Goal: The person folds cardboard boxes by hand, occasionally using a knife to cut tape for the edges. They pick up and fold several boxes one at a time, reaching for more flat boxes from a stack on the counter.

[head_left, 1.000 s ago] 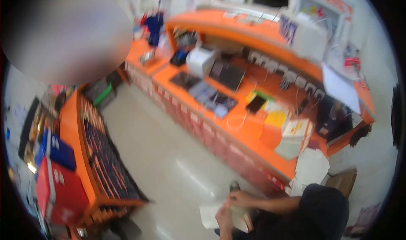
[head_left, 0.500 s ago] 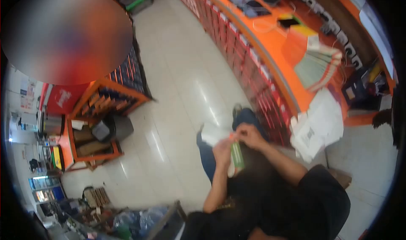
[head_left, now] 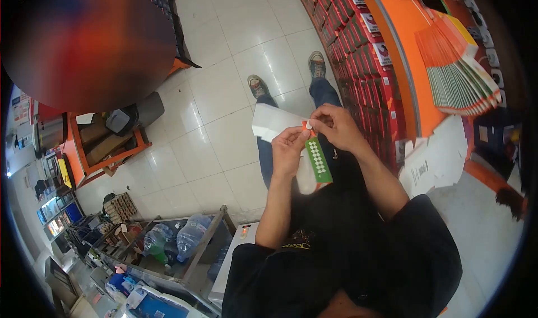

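Observation:
A narrow green and orange printed paper piece [head_left: 319, 160] with a white diamond pattern lies upright over my lap. My left hand [head_left: 287, 147] is closed, pinching its orange upper end between thumb and fingers. At that same end, my right hand [head_left: 336, 126] is closed in a pinch, its fingertips close to the left thumb. A small whitish bit shows between the fingertips; what it is I cannot make out. White paper [head_left: 273, 121] rests across my thighs behind the hands, and a pale part also shows beneath the printed piece.
On the orange counter [head_left: 386, 15] to the right lie a fanned stack of similar orange and green pieces [head_left: 457, 74] and a phone [head_left: 430, 1]. White sheets [head_left: 428, 164] hang by its near end. Red boxes [head_left: 358, 49] line its front. Large plastic bottles [head_left: 193, 237] sit lower left.
The camera view has tilted down and sharpened, so my shoes and lap show more fully. Both hands stay pinched at the orange end of the printed piece.

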Tool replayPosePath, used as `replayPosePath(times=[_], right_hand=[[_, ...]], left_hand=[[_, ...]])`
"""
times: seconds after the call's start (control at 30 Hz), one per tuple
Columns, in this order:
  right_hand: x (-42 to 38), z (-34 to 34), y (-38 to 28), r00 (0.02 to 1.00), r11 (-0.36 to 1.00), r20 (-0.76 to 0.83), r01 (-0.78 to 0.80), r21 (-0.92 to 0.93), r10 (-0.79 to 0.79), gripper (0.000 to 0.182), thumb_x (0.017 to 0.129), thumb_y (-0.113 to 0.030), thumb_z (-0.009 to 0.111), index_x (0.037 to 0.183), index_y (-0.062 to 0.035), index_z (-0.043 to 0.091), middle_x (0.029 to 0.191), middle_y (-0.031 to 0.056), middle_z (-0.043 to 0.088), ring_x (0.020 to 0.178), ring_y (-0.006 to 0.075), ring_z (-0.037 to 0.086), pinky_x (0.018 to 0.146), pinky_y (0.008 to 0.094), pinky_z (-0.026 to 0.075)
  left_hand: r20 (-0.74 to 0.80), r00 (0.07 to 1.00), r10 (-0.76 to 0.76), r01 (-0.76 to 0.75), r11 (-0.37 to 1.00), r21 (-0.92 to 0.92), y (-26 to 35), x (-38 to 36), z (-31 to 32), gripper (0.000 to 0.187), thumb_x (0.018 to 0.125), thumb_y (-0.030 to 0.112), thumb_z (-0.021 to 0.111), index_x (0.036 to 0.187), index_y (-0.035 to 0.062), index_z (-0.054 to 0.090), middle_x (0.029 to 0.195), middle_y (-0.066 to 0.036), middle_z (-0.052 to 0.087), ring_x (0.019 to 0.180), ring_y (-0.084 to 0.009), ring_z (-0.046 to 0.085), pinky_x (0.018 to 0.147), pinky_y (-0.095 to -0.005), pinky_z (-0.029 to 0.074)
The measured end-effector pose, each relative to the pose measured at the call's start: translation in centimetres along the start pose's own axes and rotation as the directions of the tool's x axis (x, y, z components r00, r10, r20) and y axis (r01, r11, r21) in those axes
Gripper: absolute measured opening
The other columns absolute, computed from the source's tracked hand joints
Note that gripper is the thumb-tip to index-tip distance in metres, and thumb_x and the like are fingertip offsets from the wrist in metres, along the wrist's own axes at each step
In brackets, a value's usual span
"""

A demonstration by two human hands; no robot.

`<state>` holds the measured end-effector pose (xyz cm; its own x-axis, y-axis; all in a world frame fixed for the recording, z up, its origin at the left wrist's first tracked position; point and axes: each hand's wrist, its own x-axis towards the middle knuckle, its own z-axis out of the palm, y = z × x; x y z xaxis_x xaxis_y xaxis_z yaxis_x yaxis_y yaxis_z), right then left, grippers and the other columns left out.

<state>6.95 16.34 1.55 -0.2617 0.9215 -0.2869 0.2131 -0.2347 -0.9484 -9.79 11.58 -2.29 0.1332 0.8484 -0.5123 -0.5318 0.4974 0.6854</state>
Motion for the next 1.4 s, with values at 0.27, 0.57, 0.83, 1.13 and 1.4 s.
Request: replayPosePath(times=[0.27, 0.57, 0.83, 1.13, 1.4], right_hand=[[8.4, -3.0, -1.8, 0.995, 0.998, -0.086, -0.055, -0.014, 0.054, 0.012, 0.086, -0.007, 0.065, 0.086, 0.0044, 0.062, 0.082, 0.0109, 0.061, 0.071, 0.018, 0.066, 0.064, 0.0296, 0.052], [10.3, -5.0, -6.2, 0.984, 0.976, -0.099, 0.127, -0.174, -0.146, 0.014, 0.085, -0.009, 0.066, 0.088, 0.0046, 0.063, 0.083, 0.012, 0.063, 0.072, 0.0196, 0.065, 0.065, 0.0298, 0.053], [8.1, -5.7, -7.3, 0.942, 0.933, -0.122, 0.282, -0.221, -0.314, 0.009, 0.083, -0.009, 0.069, 0.085, -0.0003, 0.066, 0.081, 0.0051, 0.059, 0.07, 0.012, 0.057, 0.058, 0.0247, 0.043], [5.0, -4.2, -5.2, 0.979, 0.985, -0.13, 0.143, -0.095, -0.155, 0.007, 0.084, -0.006, 0.068, 0.087, -0.0002, 0.067, 0.087, 0.0058, 0.066, 0.073, 0.0112, 0.059, 0.059, 0.0238, 0.044], [4.8, -2.5, -4.6, 0.9, 0.912, -0.234, 0.299, -0.28, -0.367, 0.014, 0.081, -0.007, 0.068, 0.087, 0.003, 0.061, 0.086, 0.0114, 0.061, 0.07, 0.0252, 0.063, 0.059, 0.0337, 0.05]], left_hand=[[0.043, 0.993, -0.108, 0.107, 0.993, 0.041, 4.4, 8.1, 1.9, 0.02, 0.091, 0.009, 0.066, 0.105, -0.0055, 0.064, 0.095, -0.011, 0.069, 0.086, -0.0122, 0.065, 0.077, -0.0233, 0.052], [0.132, 0.991, 0.033, -0.039, 0.998, 0.042, 8.4, 10.7, 4.6, 0.018, 0.09, 0.007, 0.066, 0.102, -0.0054, 0.062, 0.092, -0.011, 0.068, 0.082, -0.013, 0.065, 0.076, -0.0249, 0.055], [0.134, 0.962, 0.236, -0.242, 0.97, 0.029, 8.6, 9.5, 6.5, 0.015, 0.088, -0.002, 0.065, 0.102, -0.0067, 0.061, 0.093, -0.015, 0.069, 0.082, -0.0168, 0.068, 0.073, -0.0252, 0.056], [0.181, 0.939, 0.293, -0.32, 0.936, 0.145, 6.5, 8.3, 4.8, 0.013, 0.088, -0.003, 0.064, 0.1, -0.0072, 0.06, 0.09, -0.012, 0.067, 0.081, -0.0151, 0.067, 0.074, -0.024, 0.055], [0.234, 0.945, 0.23, -0.274, 0.945, 0.178, 6.1, 8.1, 4.5, 0.013, 0.091, -0.005, 0.059, 0.104, -0.0047, 0.057, 0.101, -0.01, 0.064, 0.091, -0.0128, 0.063, 0.077, -0.0237, 0.051]])
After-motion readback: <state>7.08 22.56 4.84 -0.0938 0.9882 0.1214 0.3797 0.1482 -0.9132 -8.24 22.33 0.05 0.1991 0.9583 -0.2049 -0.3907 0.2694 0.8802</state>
